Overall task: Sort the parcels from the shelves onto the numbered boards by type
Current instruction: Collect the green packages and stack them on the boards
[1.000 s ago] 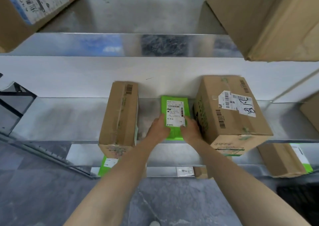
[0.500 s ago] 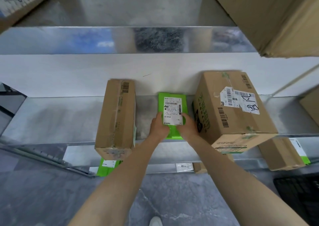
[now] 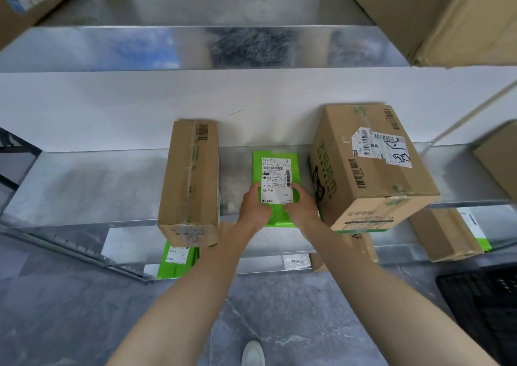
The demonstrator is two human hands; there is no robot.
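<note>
Left hand, right hand still grip green parcel's near end

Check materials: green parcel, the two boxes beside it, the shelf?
The green parcel: likely a soft plastic mailer, slight sheen, creased; paper label. The left box and right box: matte brown cardboard, taped seams. The shelf: sheet metal, probably galvanised, dull mottled reflections.
</note>
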